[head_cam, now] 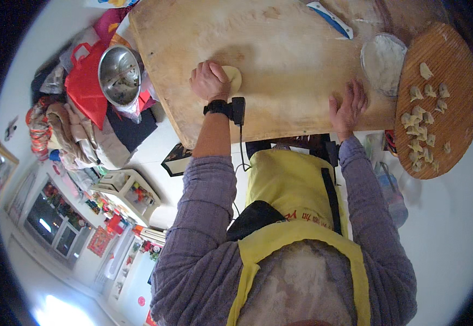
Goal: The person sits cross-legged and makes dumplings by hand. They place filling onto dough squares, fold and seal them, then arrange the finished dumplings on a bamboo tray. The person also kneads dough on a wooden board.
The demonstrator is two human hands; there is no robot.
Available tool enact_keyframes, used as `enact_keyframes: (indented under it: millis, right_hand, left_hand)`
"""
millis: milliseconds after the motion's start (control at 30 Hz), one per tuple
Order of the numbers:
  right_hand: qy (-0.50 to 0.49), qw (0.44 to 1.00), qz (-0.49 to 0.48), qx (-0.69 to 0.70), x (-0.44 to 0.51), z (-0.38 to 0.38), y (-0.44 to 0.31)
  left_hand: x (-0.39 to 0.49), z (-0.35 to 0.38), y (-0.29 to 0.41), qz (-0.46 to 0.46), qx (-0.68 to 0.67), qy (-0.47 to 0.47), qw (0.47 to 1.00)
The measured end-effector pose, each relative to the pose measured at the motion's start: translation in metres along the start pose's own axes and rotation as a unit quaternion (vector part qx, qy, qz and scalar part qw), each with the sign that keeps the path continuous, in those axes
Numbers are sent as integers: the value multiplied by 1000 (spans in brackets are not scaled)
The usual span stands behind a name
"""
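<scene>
My left hand (210,80) is curled and rests on a pale piece of dough (233,79), which shows at the hand's right side. Both are on a large floured wooden board (285,81). Toward the board's right end, near its front edge, my right hand (349,104) lies palm down with fingers extended and nothing held. A round container of white flour (383,61) stands beyond it. Farther right, a round wooden tray (460,110) bears several dumplings (419,116). Near the board's far edge lies a knife with a white and blue handle (332,20).
Left of the board are a metal bowl (120,75) with food residue, a red bag (85,81) and piled cloths (73,134). A dark box (177,161) is under the board's left front corner. A clear plastic jug (393,203) stands below the tray.
</scene>
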State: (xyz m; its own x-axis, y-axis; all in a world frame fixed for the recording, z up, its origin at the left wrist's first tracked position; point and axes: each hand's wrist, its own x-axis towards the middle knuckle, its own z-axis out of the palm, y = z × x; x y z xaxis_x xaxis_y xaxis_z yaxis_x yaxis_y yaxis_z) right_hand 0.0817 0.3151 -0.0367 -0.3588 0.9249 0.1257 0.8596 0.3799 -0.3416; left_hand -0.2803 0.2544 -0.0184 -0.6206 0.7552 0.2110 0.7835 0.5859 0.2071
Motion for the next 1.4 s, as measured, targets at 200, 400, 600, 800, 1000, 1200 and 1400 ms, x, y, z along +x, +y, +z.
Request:
enact_keyframes:
  millis: [200, 400, 600, 800, 1000, 1200, 1400]
  right_hand:
    - [-12, 1000, 11, -17, -4, -4, 0]
    - [23, 1000, -12, 5, -3, -1, 0]
    - [-11, 1000, 5, 3, -2, 0, 3]
    - [-31, 1000, -5, -6, -2, 2, 6]
    - [-27, 1000, 1, -14, -3, -2, 1]
    - [-32, 999, 21, -11, -1, -5, -2]
    - [-14, 999, 7, -31, -8, -1, 5]
  left_hand:
    - [23, 7, -7, -18, 3, -46, 999]
    - [-24, -39, -2, 87, -106, -4, 991]
    - [-95, -27, 36, 36, 9, 107, 994]
    - [-38, -3, 24, 34, 11, 118, 992]
    - [10, 4, 15, 4, 6, 33, 999]
    - [57, 9, -5, 4, 3, -28, 1000]
    - [24, -4, 7, 54, 69, -24, 996]
